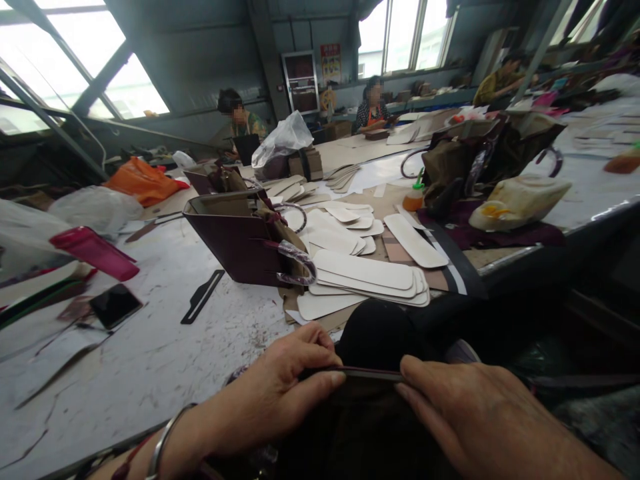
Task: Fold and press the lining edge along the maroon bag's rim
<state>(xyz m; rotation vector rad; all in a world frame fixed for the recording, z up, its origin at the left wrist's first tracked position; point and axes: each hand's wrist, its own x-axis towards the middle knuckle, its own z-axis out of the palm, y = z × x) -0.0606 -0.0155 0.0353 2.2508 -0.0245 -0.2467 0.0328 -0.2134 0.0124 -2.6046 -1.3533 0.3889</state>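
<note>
My left hand (285,377), a silver bangle on its wrist, pinches the rim of a dark bag (373,375) between thumb and fingers. A short way along the same rim, my right hand (460,403) grips it with the thumb on the near side. Below the rim the bag's dark lining falls away into shadow. Just behind it stands a smooth, black rounded thing (377,333) whose kind I cannot make out. Beyond my hands lie stacked white panels (365,270), and a maroon handbag (235,247) with a wrapped handle stands open beside them.
A black flat hanger-shaped piece (203,297), a phone (116,307) and a pink pouch (95,252) lie on the left of the white table (165,373). Farther right are an orange bottle (414,199), a yellowish container (520,202) and dark handbags (460,157). Several people sit farther back.
</note>
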